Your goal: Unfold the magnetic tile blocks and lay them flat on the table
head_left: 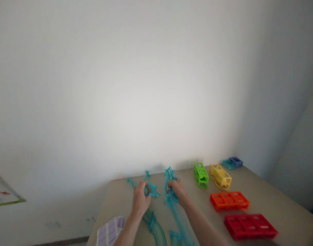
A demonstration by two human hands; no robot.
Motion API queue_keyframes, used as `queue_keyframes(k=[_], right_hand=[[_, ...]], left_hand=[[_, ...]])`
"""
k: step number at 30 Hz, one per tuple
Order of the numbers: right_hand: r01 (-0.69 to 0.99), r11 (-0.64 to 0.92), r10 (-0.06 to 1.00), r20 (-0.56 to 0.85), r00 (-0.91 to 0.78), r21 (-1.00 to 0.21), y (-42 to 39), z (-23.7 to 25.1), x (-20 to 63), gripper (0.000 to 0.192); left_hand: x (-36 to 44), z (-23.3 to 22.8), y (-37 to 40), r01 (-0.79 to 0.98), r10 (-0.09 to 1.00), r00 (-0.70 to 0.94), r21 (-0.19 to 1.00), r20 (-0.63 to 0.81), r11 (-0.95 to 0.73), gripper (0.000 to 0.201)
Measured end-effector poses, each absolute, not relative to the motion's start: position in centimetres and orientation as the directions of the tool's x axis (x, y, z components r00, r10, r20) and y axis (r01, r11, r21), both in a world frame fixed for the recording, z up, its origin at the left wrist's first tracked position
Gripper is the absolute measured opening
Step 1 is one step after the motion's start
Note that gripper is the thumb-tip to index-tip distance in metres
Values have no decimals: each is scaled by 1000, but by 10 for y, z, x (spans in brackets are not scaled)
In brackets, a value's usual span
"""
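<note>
Two hands are placed on see-through blue toy track pieces on a table [248,186].

A star-shaped blue piece [152,188] is gripped by the left hand [140,201], with fingers curled around it. A long blue track [175,208] is held at its far end by the right hand [177,192]. The track's long side runs toward the person. Both pieces lie close together, right under the hands. Colored blocks [229,201] are seen off to the right.

It looked like a plain room at home: a bare white wall [136,85], a beige table [274,205] strewn with colourful plastic toy blocks [229,201].
</note>
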State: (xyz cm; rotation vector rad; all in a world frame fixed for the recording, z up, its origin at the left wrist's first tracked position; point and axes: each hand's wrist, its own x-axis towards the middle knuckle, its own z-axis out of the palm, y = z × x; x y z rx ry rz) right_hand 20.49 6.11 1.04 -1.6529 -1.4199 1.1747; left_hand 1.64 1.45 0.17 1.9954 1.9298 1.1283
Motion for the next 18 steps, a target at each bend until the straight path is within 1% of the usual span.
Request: queue_keyframes(k=[2,4,8,10,12,15,16,18], right_hand=[[401,-210,975,-220,21,-892,60,12,204,22],[435,-206,978,-200,59,-877,60,14,204,27],[537,-178,983,-123,136,-825,57,19,201,56],[574,-184,982,-122,145,-798,55,20,197,61],[596,-195,980,-139,139,-779,54,20,193,55],[604,-195,980,-168,103,-773,53,18,190,34],[605,-197,980,-179,90,-772,53,17,190,30],[610,-205,977,-198,80,-765,53,17,192,31]], left_hand=[[11,3,21,744,884,-196,652,425,-149,26],[6,6,29,688,859,-284,714,426,-126,24],[1,15,39,614,858,-381,788,344,-43,32],[2,19,43,612,866,-413,790,283,34,37],[6,24,45,625,879,-421,774,224,102,41],[12,28,50,642,902,-405,749,153,162,47],[12,29,52,642,904,-407,745,132,180,50],[10,31,55,635,901,-422,741,95,220,57]])
